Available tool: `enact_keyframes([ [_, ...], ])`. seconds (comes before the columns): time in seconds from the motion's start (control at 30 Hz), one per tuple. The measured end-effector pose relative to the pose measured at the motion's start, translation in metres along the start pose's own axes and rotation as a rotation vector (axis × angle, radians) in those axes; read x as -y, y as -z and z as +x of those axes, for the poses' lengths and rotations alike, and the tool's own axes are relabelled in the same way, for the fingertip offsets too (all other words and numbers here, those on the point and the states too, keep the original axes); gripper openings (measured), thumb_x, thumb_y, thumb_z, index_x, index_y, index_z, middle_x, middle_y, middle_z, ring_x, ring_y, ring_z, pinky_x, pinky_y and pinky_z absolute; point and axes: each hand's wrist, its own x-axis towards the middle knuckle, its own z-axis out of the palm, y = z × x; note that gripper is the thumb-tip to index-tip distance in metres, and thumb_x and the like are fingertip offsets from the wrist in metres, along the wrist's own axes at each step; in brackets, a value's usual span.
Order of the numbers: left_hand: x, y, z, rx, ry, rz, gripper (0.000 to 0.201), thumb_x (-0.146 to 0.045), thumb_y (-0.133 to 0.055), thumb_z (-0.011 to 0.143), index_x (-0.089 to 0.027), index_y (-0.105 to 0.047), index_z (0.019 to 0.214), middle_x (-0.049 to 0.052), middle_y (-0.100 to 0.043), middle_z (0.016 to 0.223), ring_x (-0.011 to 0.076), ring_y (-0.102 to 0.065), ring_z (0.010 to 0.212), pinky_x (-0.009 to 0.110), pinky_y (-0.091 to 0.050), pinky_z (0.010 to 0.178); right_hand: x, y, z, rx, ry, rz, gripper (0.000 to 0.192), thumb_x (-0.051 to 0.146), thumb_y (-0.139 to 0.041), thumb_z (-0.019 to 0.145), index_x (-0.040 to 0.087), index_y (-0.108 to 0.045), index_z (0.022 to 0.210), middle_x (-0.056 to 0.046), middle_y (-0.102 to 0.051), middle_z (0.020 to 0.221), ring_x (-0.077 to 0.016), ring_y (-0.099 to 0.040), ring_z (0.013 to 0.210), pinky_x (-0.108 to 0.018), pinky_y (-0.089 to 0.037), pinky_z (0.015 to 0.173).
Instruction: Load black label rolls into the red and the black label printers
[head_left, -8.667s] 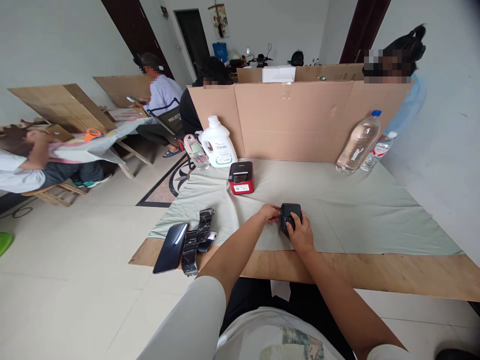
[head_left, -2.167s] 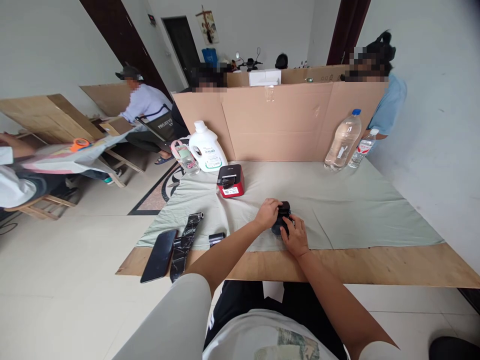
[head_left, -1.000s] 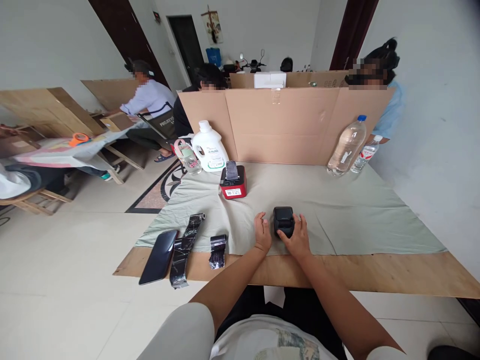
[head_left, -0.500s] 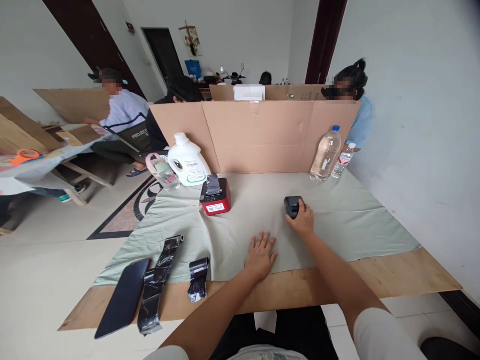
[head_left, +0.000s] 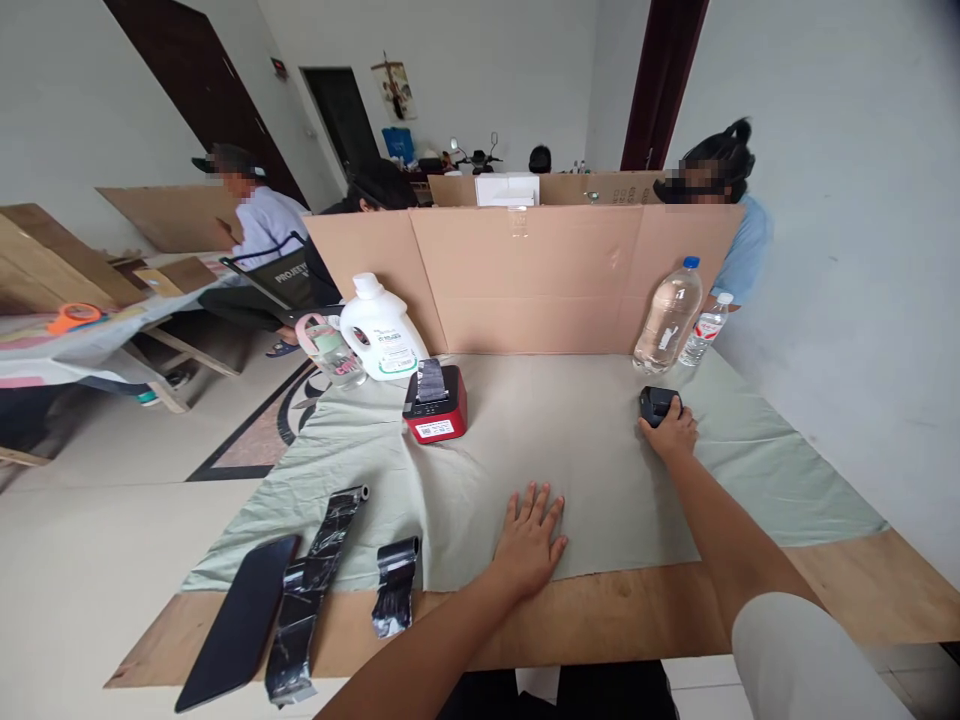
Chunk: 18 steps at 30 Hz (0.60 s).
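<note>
My right hand (head_left: pixel 673 432) is closed around a small black box-shaped device (head_left: pixel 657 404) on the right half of the cloth; its exact kind I cannot make out. Palm down, my left hand (head_left: pixel 531 540) lies flat on the cloth (head_left: pixel 525 420) near the front, fingers spread and holding nothing. Ahead and to its left stands a red and black label printer (head_left: pixel 436 408) with a dark strip coming out of its top. Two partly unrolled black ribbon rolls, a long one (head_left: pixel 319 570) and a short one (head_left: pixel 396 580), lie at the front left.
A dark phone-like slab (head_left: pixel 240 620) overhangs the front left edge. A white jug (head_left: pixel 382 335) and a pink-handled cup (head_left: pixel 336 350) stand back left. A large bottle (head_left: pixel 667 315) and a smaller one (head_left: pixel 706 330) stand back right by the cardboard screen (head_left: pixel 540 285). People sit beyond.
My right hand has moved to the right across the cloth with the black device. My left hand stays flat on the cloth. The camera view has shifted slightly.
</note>
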Motion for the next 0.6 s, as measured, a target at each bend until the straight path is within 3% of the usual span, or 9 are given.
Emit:
enact_keyframes([
  [0.13, 0.002, 0.000, -0.009, -0.024, -0.056, -0.146, 0.060, -0.052, -0.036, 0.092, -0.028, -0.030, 0.146, 0.006, -0.018, 0.157, 0.0303, -0.007, 0.145, 0.056, -0.007, 0.114, 0.032, 0.002, -0.015, -0.180, 0.229, 0.046, 0.083, 0.055, -0.052, 0.079, 0.009, -0.025, 0.143, -0.025, -0.021, 0.148, -0.0385, -0.018, 0.136, -0.055, -0.023, 0.105],
  [0.2, 0.017, 0.005, -0.005, -0.102, -0.023, -0.287, 0.053, -0.047, -0.041, 0.091, -0.026, -0.041, 0.139, 0.007, -0.031, 0.152, 0.0273, -0.022, 0.141, 0.051, -0.017, 0.115, 0.065, -0.002, -0.029, -0.140, 0.417, 0.132, 0.072, 0.050, -0.048, 0.083, 0.009, -0.031, 0.140, -0.023, -0.025, 0.149, -0.0354, -0.020, 0.137, -0.054, -0.024, 0.106],
  [0.27, 0.047, 0.019, 0.006, -0.318, 0.134, -0.437, 0.044, -0.040, -0.041, 0.091, -0.022, -0.049, 0.131, 0.010, -0.044, 0.142, 0.0242, -0.037, 0.134, 0.045, -0.027, 0.112, 0.105, -0.010, -0.046, -0.022, 0.580, 0.244, 0.064, 0.046, -0.046, 0.084, 0.012, -0.037, 0.138, -0.021, -0.032, 0.146, -0.0328, -0.027, 0.136, -0.052, -0.027, 0.106],
  [0.33, 0.091, 0.042, 0.020, -0.662, 0.347, -0.529, 0.040, -0.036, -0.041, 0.091, -0.019, -0.050, 0.125, 0.013, -0.050, 0.133, 0.0256, -0.040, 0.129, 0.047, -0.028, 0.110, 0.148, -0.022, -0.068, 0.126, 0.685, 0.369, 0.061, 0.044, -0.047, 0.083, 0.015, -0.040, 0.137, -0.019, -0.039, 0.143, -0.0304, -0.033, 0.134, -0.051, -0.031, 0.105],
  [0.43, 0.165, 0.081, 0.038, -1.027, 0.616, -0.659, 0.039, -0.035, -0.045, 0.089, -0.017, -0.047, 0.124, 0.015, -0.046, 0.133, 0.0268, -0.035, 0.132, 0.046, -0.023, 0.112, 0.209, -0.037, -0.103, 0.358, 0.695, 0.546, 0.062, 0.043, -0.053, 0.080, 0.020, -0.041, 0.137, -0.015, -0.045, 0.141, -0.0273, -0.039, 0.132, -0.047, -0.036, 0.105],
  [0.53, 0.220, 0.109, 0.049, -1.023, 0.807, -0.989, 0.041, -0.038, -0.045, 0.091, -0.017, -0.045, 0.126, 0.014, -0.047, 0.135, 0.0248, -0.036, 0.133, 0.041, -0.025, 0.112, 0.258, -0.046, -0.133, 0.559, 0.616, 0.730, 0.069, 0.047, -0.057, 0.079, 0.021, -0.038, 0.140, -0.012, -0.042, 0.144, -0.0263, -0.040, 0.133, -0.044, -0.039, 0.104],
  [0.6, 0.237, 0.117, 0.054, -0.935, 0.821, -1.228, 0.039, -0.040, -0.043, 0.093, -0.017, -0.048, 0.124, 0.013, -0.052, 0.131, 0.0242, -0.043, 0.128, 0.040, -0.031, 0.109, 0.283, -0.048, -0.148, 0.670, 0.545, 0.847, 0.075, 0.051, -0.061, 0.076, 0.021, -0.037, 0.141, -0.011, -0.043, 0.144, -0.0279, -0.042, 0.131, -0.045, -0.040, 0.102],
])
